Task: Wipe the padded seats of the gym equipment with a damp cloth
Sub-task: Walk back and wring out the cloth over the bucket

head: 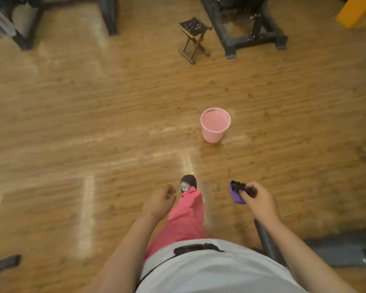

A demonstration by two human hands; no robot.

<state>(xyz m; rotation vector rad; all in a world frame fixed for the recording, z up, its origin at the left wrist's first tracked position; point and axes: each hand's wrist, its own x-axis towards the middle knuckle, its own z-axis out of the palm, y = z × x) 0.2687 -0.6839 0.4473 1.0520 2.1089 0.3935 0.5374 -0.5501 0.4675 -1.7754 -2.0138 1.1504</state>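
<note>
My right hand [260, 203] grips a crumpled cloth [238, 192], purple with a dark patch, low in the view over the wooden floor. My left hand [159, 203] hangs beside my leg with loosely curled fingers and holds nothing. A pink bucket [215, 128] stands on the floor ahead of me, slightly right of centre, with wet spots around its base. No padded seat shows clearly; only dark machine frames appear at the top edge.
A small folding stool [193, 38] stands at the back, next to a dark gym machine frame [251, 28]. Another machine frame [25, 20] fills the top left. A dark base and tube [266, 240] lie at my lower right. An orange block [356, 11] sits top right.
</note>
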